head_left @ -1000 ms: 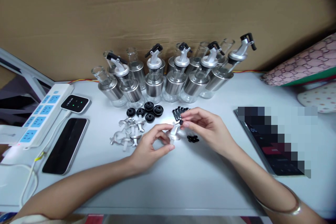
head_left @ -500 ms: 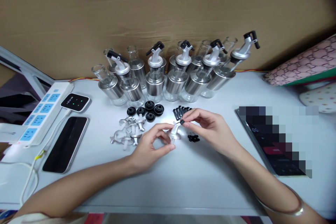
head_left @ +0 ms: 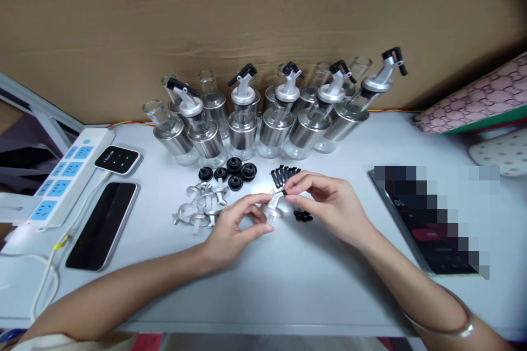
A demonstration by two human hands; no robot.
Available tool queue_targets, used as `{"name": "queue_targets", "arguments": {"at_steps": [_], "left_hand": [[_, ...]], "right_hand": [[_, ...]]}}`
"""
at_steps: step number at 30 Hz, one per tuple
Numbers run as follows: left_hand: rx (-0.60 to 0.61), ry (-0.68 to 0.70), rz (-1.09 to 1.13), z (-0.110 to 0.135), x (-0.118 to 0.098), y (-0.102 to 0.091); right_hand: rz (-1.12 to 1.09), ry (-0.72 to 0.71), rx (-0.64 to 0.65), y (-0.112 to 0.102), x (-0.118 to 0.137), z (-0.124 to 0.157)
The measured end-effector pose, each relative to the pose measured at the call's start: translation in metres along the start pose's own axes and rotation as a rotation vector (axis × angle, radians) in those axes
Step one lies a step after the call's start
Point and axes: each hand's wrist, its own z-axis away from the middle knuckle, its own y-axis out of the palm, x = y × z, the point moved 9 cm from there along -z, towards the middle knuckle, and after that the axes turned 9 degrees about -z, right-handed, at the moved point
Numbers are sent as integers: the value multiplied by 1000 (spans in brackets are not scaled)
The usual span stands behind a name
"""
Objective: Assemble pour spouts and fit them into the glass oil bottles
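Note:
Between thumb and fingers, my left hand (head_left: pixel 234 224) holds a silver pourer spout (head_left: pixel 272 209) upright by its round base and stem. My right hand (head_left: pixel 329 200) pinches a small black cap (head_left: pixel 284 192) at the tip of that spout; its fingertips partly hide the contact. Left of my left hand lies a pile of silver pourer spouts (head_left: pixel 200 220). Black ribbed stoppers (head_left: pixel 234 182) sit just beyond it. Several black levers (head_left: pixel 280 176) lie in a row behind my right fingers, and a cluster of small black caps (head_left: pixel 303 216) rests below my right hand.
Glass bottles with steel sleeves (head_left: pixel 242 132) stand along the back, several topped with pourers. On the left are a power strip (head_left: pixel 61 184), a Wi-Fi device (head_left: pixel 118 159), a phone (head_left: pixel 102 227) and a white cable (head_left: pixel 52 269). A tablet (head_left: pixel 420 230), partly pixelated, lies at right.
Almost nothing differs. Both hands stay in place around the spout, with the black cap still at its tip; the view has shifted very slightly.

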Motion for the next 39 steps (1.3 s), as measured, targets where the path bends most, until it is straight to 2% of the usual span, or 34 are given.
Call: {"name": "queue_targets", "arguments": {"at_steps": [4, 7, 14, 19, 22, 25, 27, 29, 32, 39], "left_hand": [[-37, 80, -90, 3, -5, -3], [-55, 197, -209, 6, -18, -5], [-93, 456, -678, 11, -51, -6], [-30, 607, -861, 14, -60, 5], [-94, 615, -931, 9, -68, -3], [-166, 503, -1023, -4, -70, -21], [-124, 393, -1124, -16, -64, -27], [-72, 347, -1197, -22, -58, -29], [-70, 385, -1272, -24, -57, -29], [-168, 597, -1438, -16, -68, -25]], "right_hand": [[-6, -26, -8, 1, 1, 2], [18, -38, 1, 2, 2, 4], [-4, 15, -14, 2, -2, 7], [9, 51, 24, 9, -5, 8], [9, 3, -33, 5, 2, 10], [23, -29, -119, -3, 9, 11], [41, -20, -149, -7, 10, 11], [52, -16, -156, -8, 10, 11], [67, -18, -146, -7, 10, 11], [108, -38, -162, -10, 10, 11]]}}
